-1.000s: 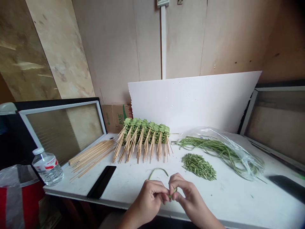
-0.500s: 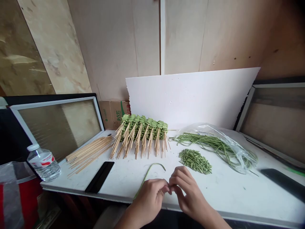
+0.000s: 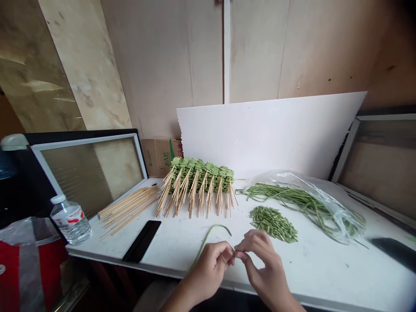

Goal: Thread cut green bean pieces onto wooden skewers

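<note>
My left hand (image 3: 211,266) is closed around a long green bean (image 3: 208,237) that curves up and away over the white table (image 3: 182,242). My right hand (image 3: 263,264) pinches the bean's end right beside the left fingers, at the table's near edge. Just beyond my right hand lies a pile of short cut bean pieces (image 3: 273,223). Farther right, long uncut beans (image 3: 302,203) spill from a clear plastic bag (image 3: 325,199).
Rows of skewered bean pieces (image 3: 198,184) lie at the back centre, loose bamboo skewers (image 3: 128,209) to their left. A black phone (image 3: 142,247) and a water bottle (image 3: 69,219) sit at the left edge. A white board (image 3: 269,134) leans on the wall. A dark object (image 3: 394,251) lies far right.
The bean has slid through my hands so more of it trails to the left of my left hand. Both hands stay together at the table's near edge.
</note>
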Tool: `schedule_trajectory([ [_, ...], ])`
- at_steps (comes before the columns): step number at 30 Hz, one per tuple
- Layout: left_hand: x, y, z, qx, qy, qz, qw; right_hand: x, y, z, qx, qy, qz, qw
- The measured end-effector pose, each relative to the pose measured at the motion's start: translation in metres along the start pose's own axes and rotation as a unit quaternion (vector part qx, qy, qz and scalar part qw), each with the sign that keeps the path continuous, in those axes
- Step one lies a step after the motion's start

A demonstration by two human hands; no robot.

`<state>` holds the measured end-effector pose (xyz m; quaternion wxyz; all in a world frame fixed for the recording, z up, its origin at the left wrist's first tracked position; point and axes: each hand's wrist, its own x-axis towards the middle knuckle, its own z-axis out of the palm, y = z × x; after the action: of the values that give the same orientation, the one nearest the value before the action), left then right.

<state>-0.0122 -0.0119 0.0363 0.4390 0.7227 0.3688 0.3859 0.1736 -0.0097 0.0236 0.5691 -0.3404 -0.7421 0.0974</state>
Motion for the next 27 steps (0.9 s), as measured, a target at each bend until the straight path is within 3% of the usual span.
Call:
schedule_trajectory([
  [2, -0.002, 0.007, -0.001, 0.050, 0.018, 0.014, 0.998, 0.004, 0.001, -0.005, -0.028, -0.016, -0.047, 0.998],
  [4, -0.003, 0.012, 0.000, 0.090, 0.032, 0.049, 0.994, 0.004, 0.000, -0.006, -0.021, -0.027, -0.040, 0.999],
  [9, -0.003, 0.002, 0.009, 0.023, 0.034, 0.066, 0.997, -0.005, -0.001, 0.002, 0.102, -0.035, 0.091, 0.990],
  [14, 0.001, -0.013, 0.017, -0.123, 0.019, 0.057, 0.991, -0.011, 0.003, 0.006, 0.238, -0.060, 0.223, 0.943],
  [19, 0.002, -0.013, 0.014, -0.168, -0.013, 0.041, 0.985, -0.014, 0.018, 0.009, 0.301, -0.071, 0.274, 0.911],
  [23, 0.005, -0.018, 0.005, -0.146, 0.006, 0.030, 0.989, -0.007, 0.038, 0.002, 0.257, -0.004, 0.287, 0.923],
  [25, 0.008, -0.020, 0.000, -0.154, 0.021, 0.026, 0.987, 0.001, 0.050, -0.008, 0.168, 0.018, 0.280, 0.945],
  [27, 0.009, -0.020, -0.004, -0.158, 0.035, 0.021, 0.987, 0.007, 0.065, -0.019, 0.040, 0.003, 0.254, 0.966],
])
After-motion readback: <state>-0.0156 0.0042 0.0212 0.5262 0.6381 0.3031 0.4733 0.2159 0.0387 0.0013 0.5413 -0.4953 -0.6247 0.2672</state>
